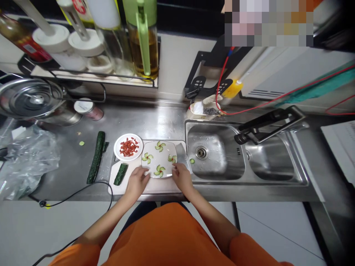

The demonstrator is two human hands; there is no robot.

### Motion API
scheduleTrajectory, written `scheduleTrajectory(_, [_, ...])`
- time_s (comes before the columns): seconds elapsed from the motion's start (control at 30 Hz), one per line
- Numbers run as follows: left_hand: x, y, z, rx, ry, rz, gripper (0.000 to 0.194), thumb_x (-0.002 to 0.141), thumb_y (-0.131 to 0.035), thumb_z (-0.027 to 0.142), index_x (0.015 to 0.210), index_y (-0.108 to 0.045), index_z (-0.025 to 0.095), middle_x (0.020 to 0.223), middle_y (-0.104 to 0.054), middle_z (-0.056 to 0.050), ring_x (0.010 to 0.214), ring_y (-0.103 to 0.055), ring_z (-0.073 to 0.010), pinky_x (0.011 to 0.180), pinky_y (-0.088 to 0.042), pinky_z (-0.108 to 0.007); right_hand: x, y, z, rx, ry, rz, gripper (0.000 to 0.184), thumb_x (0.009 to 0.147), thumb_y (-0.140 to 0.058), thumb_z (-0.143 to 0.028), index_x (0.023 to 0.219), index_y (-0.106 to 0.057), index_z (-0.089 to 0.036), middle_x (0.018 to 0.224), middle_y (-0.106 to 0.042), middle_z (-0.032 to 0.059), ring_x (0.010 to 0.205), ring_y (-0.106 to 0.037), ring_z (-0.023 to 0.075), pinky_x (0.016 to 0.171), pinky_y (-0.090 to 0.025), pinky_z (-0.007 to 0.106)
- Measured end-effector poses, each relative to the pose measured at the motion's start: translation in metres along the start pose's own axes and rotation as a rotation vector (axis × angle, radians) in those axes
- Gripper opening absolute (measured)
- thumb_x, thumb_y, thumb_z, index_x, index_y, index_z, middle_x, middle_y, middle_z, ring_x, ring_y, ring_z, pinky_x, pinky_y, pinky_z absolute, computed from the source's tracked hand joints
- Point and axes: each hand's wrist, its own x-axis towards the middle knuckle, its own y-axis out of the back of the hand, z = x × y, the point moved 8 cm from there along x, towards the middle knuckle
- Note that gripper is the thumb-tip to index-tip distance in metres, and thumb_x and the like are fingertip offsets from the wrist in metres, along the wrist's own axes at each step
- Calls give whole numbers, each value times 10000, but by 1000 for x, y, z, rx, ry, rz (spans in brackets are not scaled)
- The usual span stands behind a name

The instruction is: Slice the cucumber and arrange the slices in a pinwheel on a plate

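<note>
Right, from the head view, you've got both hands at the near edge of the square plate (pixel 159 157), which sits on the right part of the cutting board (pixel 118 189). Your left hand (pixel 138 180) is at its near left corner, fingers bent in; your right hand (pixel 182 178) is at the near right corner, fingertips by the rim. The hands stand apart, one per corner, and from up here you can't tell whether either is really pinching or just touching.

That plate looks glossy and stiff, probably ceramic: some weight to it, slippery if wet, likely to chip if knocked. The four green pinwheels (pixel 160 170) look light, soft and loose, so a tilt could send them sliding. Best hold? Opposite sides of the rim, level, thumbs clear of the slices!

Up beyond your left hand, there's the small plate (pixel 117 147) with red berries (pixel 129 147); nearer, the cucumber piece (pixel 121 174). Over on your right, past the board, the sink (pixel 213 147).
</note>
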Motion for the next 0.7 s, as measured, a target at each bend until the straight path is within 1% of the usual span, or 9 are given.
scheduleTrajectory(0.07, [-5,8,-14,7,80,50,243,769,-563,330,950,-599,171,864,-590,-63,699,-567,-165,711,-487,-330,-4,7,8,-14,-41,46,367,772,-461,-172,1124,-560,-156,938,-589,85,825,-553,188,775,-458,332])
scheduleTrajectory(0.13, [-9,12,-28,-27,199,82,331,737,-589,373,988,-569,158,842,-592,-56,689,-572,-170,706,-490,-337,-7,10,14,-24,-75,69,420,760,-451,-176,1169,-541,-144,992,-586,102,844,-553,197,784,-459,342])
scheduleTrajectory(0.23, [-14,4,-47,-177,398,51,438,719,-590,421,1065,-527,160,842,-627,-40,709,-608,-169,726,-489,-326,-9,6,20,-18,-125,52,452,744,-440,-163,1180,-548,-118,1007,-597,120,853,-559,203,797,-454,334])
scheduleTrajectory(0.3, [-16,-6,-54,-271,491,4,446,710,-589,447,1057,-539,170,814,-647,-25,726,-624,-172,733,-482,-312,-9,1,22,-1,-163,20,450,739,-436,-157,1169,-560,-107,966,-611,116,836,-563,203,788,-451,328])
scheduleTrajectory(0.4, [-14,-21,-54,-410,553,-49,435,690,-606,467,1007,-570,172,702,-634,5,690,-621,-169,696,-471,-289,-7,-4,23,21,-201,-6,426,736,-431,-155,1133,-582,-123,917,-621,93,802,-558,197,764,-446,316])
scheduleTrajectory(0.47, [-13,-29,-52,-536,577,-55,450,666,-631,461,999,-571,163,634,-598,29,635,-601,-150,658,-473,-273,-6,-4,23,26,-206,-7,390,734,-429,-157,1082,-606,-153,883,-624,70,783,-552,190,747,-439,303])
scheduleTrajectory(0.57, [-11,-39,-48,-727,610,-27,485,622,-673,434,1005,-564,156,601,-552,55,577,-557,-115,632,-489,-263,-3,-3,23,29,-216,-14,346,728,-423,-156,1000,-634,-182,811,-624,44,747,-544,184,706,-427,282])
scheduleTrajectory(0.7, [-11,-45,-48,-883,637,10,495,594,-691,376,1016,-541,164,617,-538,62,610,-565,-107,662,-511,-271,1,-4,24,55,-225,-36,333,710,-421,-144,936,-659,-195,758,-640,32,718,-546,185,666,-415,264])
